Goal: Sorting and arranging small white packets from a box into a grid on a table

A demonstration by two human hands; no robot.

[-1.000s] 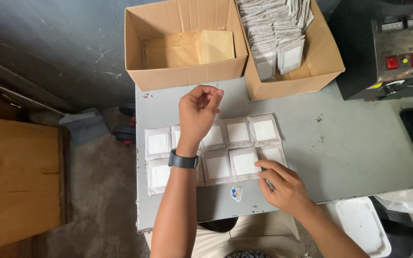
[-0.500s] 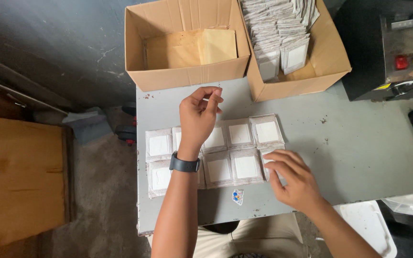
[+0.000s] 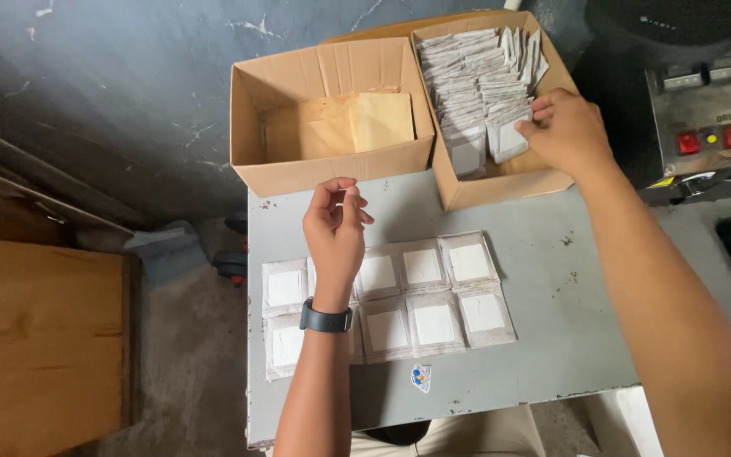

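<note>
Packets point(image 3: 475, 89) stand packed in the right box point(image 3: 501, 182). They look thin, light and bendy, so an edge is best to pinch. The right hand point(image 3: 564, 127) pinches one. The left hand point(image 3: 336, 224) hovers over flat packets point(image 3: 433, 296), fingers curled, maybe empty.

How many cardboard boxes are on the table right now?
2. One cardboard box, nearly empty, sits at the table's back left; the other box, full of white packets, sits beside it on the right, where the right hand reaches in.
</note>
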